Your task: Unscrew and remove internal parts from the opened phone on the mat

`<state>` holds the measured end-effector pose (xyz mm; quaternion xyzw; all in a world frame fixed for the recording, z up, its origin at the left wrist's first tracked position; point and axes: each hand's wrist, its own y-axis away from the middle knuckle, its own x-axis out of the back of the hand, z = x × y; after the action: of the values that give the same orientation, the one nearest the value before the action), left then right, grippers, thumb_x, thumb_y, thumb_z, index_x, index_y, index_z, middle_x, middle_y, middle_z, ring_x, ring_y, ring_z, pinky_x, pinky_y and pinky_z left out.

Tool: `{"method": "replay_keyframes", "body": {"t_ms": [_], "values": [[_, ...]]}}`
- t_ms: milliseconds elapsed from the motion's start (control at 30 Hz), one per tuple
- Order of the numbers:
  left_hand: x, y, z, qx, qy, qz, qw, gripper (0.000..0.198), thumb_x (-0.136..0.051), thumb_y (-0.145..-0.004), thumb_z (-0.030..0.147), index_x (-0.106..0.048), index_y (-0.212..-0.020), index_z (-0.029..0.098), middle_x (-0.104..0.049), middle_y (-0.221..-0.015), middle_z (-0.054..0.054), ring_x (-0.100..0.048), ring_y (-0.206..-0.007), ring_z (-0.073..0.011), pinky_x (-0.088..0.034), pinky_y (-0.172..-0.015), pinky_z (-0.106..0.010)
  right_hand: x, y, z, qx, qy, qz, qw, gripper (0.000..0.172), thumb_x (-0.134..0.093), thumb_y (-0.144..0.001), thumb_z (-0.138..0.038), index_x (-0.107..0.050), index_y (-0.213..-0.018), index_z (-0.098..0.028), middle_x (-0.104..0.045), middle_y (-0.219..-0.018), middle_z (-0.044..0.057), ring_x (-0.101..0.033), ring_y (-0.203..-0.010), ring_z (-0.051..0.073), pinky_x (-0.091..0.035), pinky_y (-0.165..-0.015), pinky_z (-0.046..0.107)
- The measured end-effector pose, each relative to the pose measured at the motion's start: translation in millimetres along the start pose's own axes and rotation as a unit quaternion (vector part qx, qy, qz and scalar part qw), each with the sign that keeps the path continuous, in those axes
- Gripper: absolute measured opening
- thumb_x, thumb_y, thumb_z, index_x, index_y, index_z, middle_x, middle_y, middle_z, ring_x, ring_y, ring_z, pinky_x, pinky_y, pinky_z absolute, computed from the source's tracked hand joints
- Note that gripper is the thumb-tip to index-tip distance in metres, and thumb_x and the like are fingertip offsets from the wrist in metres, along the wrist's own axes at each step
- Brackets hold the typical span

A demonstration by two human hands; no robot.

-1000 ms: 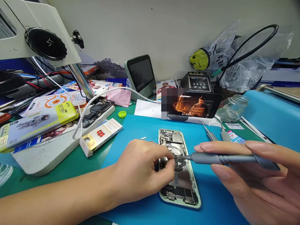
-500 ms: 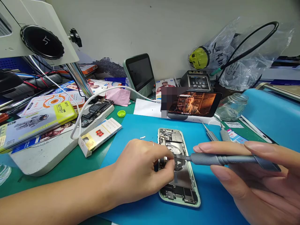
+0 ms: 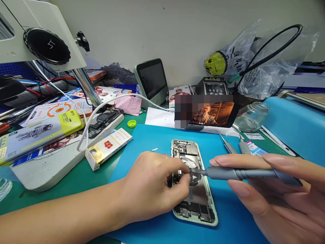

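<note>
One knurled tool (image 3: 223, 173) is pinched in the right hand (image 3: 284, 200), seemingly for control, tip over the opened smartphone (image 3: 200, 195) on the mat (image 3: 235, 217), while what the near-closed left hand (image 3: 153, 181) holds cannot be told.

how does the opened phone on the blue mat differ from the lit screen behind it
The opened phone lies flat on the blue mat; the lit screen stands tilted up. The opened phone has internal parts exposed, while the lit screen shows a picture. The opened phone's rim is pale green; the lit screen's edge is black. Both are longer than wide.
</note>
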<state>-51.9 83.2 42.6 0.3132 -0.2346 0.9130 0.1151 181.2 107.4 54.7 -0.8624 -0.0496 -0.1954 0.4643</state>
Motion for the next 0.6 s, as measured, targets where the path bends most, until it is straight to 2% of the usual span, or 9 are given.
{"method": "replay_keyframes", "body": {"t_ms": [100,233,367,500,600], "values": [[1.6,-1.0,1.1,0.007,0.003,-0.004,1.0,0.018,-0.064,-0.089,0.016,-0.082,-0.094,0.016,-0.057,-0.056,0.007,-0.037,-0.047,-0.0056,-0.027,-0.048,-0.021,2.6,-2.8,-2.5,0.011,-0.011,-0.048,0.999,0.083,-0.07,-0.084,0.0,-0.058,-0.148,-0.051,-0.085,-0.106,-0.005,-0.085,-0.081,0.023,-0.075,-0.075,0.029],[2.7,-2.1,0.8,0.005,0.019,-0.021,1.0,0.017,-0.066,-0.089,0.013,-0.082,-0.094,0.018,-0.053,-0.055,0.008,-0.036,-0.047,-0.0052,-0.026,-0.048,-0.021,6.6,-6.1,-4.0,0.019,0.031,-0.05,0.998,0.083,-0.072,-0.084,-0.001,-0.057,-0.149,-0.051,-0.086,-0.103,-0.006,-0.085,-0.078,0.022,-0.074,-0.08,0.028],[2.4,-2.2,-0.7,0.006,0.028,-0.029,0.999,0.017,-0.065,-0.091,0.013,-0.081,-0.094,0.018,-0.054,-0.056,0.008,-0.036,-0.048,-0.0056,-0.027,-0.049,-0.021,6.5,-8.1,-3.8,0.023,0.041,-0.059,0.997,0.078,-0.072,-0.088,-0.006,-0.056,-0.149,-0.051,-0.086,-0.1,-0.004,-0.085,-0.075,0.025,-0.076,-0.074,0.032],[3.0,-1.8,-0.9,0.007,0.021,-0.027,0.999,0.018,-0.064,-0.092,0.014,-0.082,-0.095,0.016,-0.053,-0.054,0.008,-0.033,-0.047,-0.0057,-0.025,-0.047,-0.021,3.9,-7.7,-4.8,0.008,0.009,-0.05,0.999,0.078,-0.071,-0.087,-0.003,-0.058,-0.147,-0.051,-0.086,-0.102,-0.003,-0.085,-0.074,0.027,-0.076,-0.064,0.034],[3.4,-1.6,-0.5,0.006,0.021,-0.024,0.999,0.018,-0.064,-0.093,0.014,-0.081,-0.094,0.016,-0.051,-0.054,0.008,-0.033,-0.047,-0.0054,-0.025,-0.048,-0.021,3.9,-6.3,-5.2,0.003,0.001,-0.053,0.999,0.083,-0.07,-0.084,0.0,-0.057,-0.147,-0.052,-0.086,-0.104,-0.005,-0.085,-0.077,0.025,-0.076,-0.067,0.032]]}}
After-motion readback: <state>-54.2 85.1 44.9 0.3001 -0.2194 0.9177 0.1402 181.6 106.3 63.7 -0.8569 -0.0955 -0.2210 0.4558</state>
